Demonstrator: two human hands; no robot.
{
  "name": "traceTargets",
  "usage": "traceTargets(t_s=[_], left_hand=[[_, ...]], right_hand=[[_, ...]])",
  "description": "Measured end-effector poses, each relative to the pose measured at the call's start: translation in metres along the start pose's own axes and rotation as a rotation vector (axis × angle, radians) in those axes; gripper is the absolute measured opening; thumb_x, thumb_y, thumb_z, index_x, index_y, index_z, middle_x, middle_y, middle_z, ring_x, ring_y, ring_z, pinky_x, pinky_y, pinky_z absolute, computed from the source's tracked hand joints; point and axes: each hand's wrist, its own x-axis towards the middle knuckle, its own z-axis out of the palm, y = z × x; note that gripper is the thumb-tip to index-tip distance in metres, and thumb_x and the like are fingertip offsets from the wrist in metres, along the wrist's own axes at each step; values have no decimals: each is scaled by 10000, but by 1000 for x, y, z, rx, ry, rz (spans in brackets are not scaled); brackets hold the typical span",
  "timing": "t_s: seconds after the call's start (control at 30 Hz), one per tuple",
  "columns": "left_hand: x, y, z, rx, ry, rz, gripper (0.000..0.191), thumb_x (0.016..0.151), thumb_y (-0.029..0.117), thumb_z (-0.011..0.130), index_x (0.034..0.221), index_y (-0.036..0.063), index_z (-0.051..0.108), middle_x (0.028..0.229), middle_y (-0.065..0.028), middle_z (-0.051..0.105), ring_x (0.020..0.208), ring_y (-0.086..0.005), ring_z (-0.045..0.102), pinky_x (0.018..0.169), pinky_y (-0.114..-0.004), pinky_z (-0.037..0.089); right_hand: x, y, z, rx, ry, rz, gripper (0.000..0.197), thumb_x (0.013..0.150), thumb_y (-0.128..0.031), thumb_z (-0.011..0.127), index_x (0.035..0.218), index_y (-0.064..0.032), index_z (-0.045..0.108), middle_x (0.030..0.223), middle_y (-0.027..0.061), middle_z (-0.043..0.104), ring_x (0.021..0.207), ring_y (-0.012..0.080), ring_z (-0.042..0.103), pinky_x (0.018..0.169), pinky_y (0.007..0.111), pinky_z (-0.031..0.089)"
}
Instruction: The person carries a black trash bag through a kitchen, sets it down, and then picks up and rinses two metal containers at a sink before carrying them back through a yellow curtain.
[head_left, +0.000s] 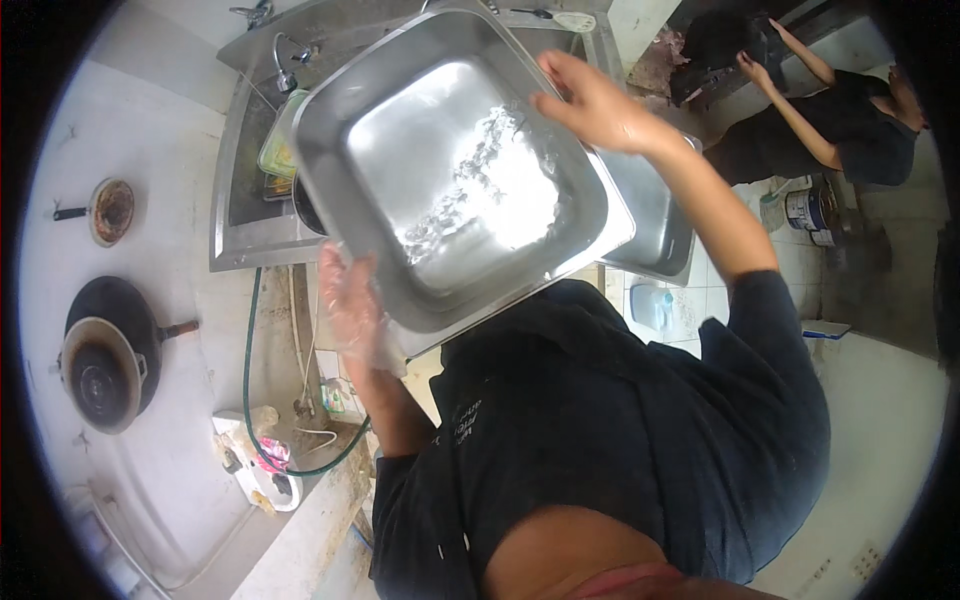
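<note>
A deep square stainless steel pan (450, 157) is held tilted in front of me over the sink. My left hand (351, 304), in a clear plastic glove, grips its near left rim. At the upper right rim is my right hand (600, 105), its thumb and fingers around the edge. No glove shows clearly on it. A bright rippled patch, perhaps shallow water or a reflection, lies on the pan's floor. The pan hides much of the steel sink (244, 206) behind it. Green and yellow containers (279, 150) sit in the basin, partly covered by the pan.
A faucet (281, 64) rises behind the basin. Another steel pan (652, 202) juts out at the right. A green hose (250, 360) hangs at the left, near a wok (150, 315) and a frying pan (112, 211) on the wall. A co-worker (817, 127) stands at the upper right.
</note>
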Motion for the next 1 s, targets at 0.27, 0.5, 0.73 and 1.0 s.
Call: traceTargets(t_s=[0.27,0.5,0.73,1.0], left_hand=[[8,53,86,-819,-181,-512,122,857,29,512,975,46,537,889,12,566,799,-74,497,725,-232,400],[14,-3,127,-504,-170,-386,113,868,69,580,946,-13,565,869,-82,619,791,-151,563,726,-296,445],[14,-64,150,108,-247,-322,422,886,279,603,1125,-68,571,1040,-288,618,1019,-416,587,899,-418,440],[12,-76,166,203,-357,-315,424,886,272,581,1130,-75,564,1051,-310,602,1007,-447,574,884,-457,450]], right_hand=[[-91,57,-7,-9,221,281,257,855,-131,601,1030,12,480,822,156,570,727,215,551,675,342,439],[-98,109,58,73,366,364,281,826,-147,611,991,40,482,788,224,579,739,372,607,684,421,464],[-85,131,97,-24,322,383,287,761,-156,656,897,59,523,727,236,591,731,410,619,660,441,481],[-88,134,105,-302,103,526,369,737,-243,674,946,45,578,763,216,636,766,393,627,688,467,499]])
